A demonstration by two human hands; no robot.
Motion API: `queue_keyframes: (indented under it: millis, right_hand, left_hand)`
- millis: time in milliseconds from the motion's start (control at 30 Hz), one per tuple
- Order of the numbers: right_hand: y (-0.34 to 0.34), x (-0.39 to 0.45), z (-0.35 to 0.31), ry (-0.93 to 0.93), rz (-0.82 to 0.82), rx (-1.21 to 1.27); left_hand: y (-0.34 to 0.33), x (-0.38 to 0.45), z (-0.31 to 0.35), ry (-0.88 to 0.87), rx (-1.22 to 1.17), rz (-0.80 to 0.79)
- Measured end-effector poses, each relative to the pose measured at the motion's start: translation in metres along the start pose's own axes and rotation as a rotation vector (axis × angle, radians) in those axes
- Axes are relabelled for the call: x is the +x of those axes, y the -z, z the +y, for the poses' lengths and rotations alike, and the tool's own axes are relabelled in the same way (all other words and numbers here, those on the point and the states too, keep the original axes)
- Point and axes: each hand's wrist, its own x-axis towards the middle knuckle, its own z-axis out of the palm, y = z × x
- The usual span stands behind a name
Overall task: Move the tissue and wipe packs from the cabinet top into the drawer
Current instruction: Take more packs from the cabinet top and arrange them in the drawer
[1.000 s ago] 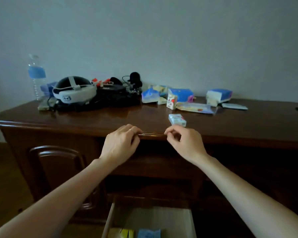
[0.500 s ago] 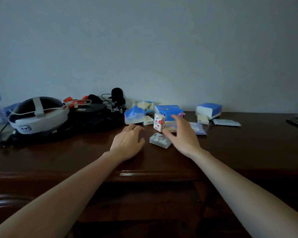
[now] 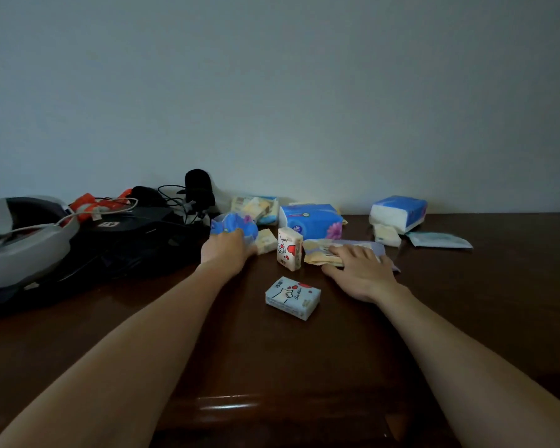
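Hands on tissue packs, cabinet top [image 3: 466, 302]

Left hand [image 3: 225, 247] grips a crumpled blue pack [image 3: 232, 224]; right hand [image 3: 359, 270] presses flat, fingers spread, on a yellow-and-lilac wipe pack [image 3: 320, 250].

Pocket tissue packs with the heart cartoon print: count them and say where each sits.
2. One pocket tissue pack lies flat nearest the cabinet's front edge, between both arms. The other stands upright behind it, between the left hand and right hand. Others may be hidden.

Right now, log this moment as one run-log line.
left hand: gripping blue tissue pack | right hand: flat on yellow wipe pack | drawer: out of view
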Motion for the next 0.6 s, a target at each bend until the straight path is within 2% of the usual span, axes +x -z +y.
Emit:
queue_keyframes:
  millis: [133, 333, 433, 600]
  right_hand:
    - [0.012, -0.017, -0.019, -0.054, 0.032, -0.079]
    - [0.021, -0.09, -0.045, -0.212, 0.237, -0.255]
    - [0.025, -0.138, -0.051, -0.247, 0.391, -0.122]
    - [0.012, -0.235, -0.06, -0.171, 0.927, 0.424]
  left_hand:
    - [0.014, -0.029, -0.006, -0.021, -0.083, 0.23]
    - [0.062, -0.141, -0.009, -0.116, -0.384, 0.61]
    - [0.068, -0.213, -0.005, -0.156, -0.507, 0.701]
    - [0.028, -0.333, 0.005, -0.192, -0.534, 0.779]
